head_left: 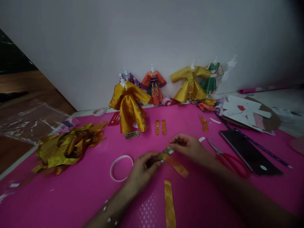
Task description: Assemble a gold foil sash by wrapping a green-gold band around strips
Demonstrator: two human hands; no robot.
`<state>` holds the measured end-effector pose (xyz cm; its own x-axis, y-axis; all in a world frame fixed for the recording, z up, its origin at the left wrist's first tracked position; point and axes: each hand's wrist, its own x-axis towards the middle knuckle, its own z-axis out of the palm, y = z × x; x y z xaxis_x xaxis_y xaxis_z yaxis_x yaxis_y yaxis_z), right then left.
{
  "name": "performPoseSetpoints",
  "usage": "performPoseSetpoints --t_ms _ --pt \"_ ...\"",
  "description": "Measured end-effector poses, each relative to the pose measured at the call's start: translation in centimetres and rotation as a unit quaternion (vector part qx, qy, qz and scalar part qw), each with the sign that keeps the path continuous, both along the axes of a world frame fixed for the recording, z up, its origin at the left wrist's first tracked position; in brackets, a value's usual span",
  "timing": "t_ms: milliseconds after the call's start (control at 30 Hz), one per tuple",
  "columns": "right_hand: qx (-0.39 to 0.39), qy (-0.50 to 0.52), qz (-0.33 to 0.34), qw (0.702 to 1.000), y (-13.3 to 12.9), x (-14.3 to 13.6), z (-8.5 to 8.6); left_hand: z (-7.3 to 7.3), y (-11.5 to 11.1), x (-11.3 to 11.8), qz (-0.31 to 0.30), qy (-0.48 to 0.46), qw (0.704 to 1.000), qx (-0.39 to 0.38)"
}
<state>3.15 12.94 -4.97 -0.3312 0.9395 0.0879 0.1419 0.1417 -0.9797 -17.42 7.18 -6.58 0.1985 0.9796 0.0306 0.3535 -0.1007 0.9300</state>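
Near the middle of the pink surface, my left hand [146,166] pinches the left end of a small olive-gold piece [167,152] with a pale patch on it. The fingers of my right hand [187,147] are closed on its upper right end. An orange-gold strip [178,167] slants down to the right from just below the piece, under my right hand. Another gold strip [169,204] lies nearer the front edge. Two short decorated strips [157,127] lie side by side farther back. A white ring [111,171] rests left of my left hand.
Gold fabric scraps [68,145] are heaped at the left. Small dressed figures, one in a gold robe [130,106], stand along the back. Red-handled scissors [234,163], a dark flat object [249,152], a pencil [268,150] and white paper pieces [244,110] lie at the right.
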Motion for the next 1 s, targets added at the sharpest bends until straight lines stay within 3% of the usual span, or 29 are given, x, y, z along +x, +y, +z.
performPoseSetpoints --t_ms 100,333,567,667,900,1000 --pt "-0.026 0.033 -0.003 0.999 0.0 -0.1 0.1 -0.2 -0.1 0.0 -0.002 0.004 0.999 -0.039" --pt "-0.065 0.082 0.008 0.994 -0.1 -0.6 -0.1 0.5 -0.1 0.3 -0.018 0.062 0.998 -0.005" --pt "-0.154 0.153 0.044 0.975 0.2 -1.0 -1.5 0.7 -0.1 0.6 0.006 -0.073 0.995 -0.074" --pt "-0.184 0.119 0.045 0.975 0.3 -0.9 -2.0 0.9 -0.1 0.5 0.009 -0.105 0.99 -0.093" --pt "-0.15 0.059 0.071 0.984 0.2 -0.6 -2.6 0.8 0.0 0.1 0.037 -0.167 0.98 -0.107" --pt "-0.11 0.034 0.134 0.984 -0.3 -0.7 -1.7 0.6 0.0 0.0 0.022 -0.178 0.979 -0.102"
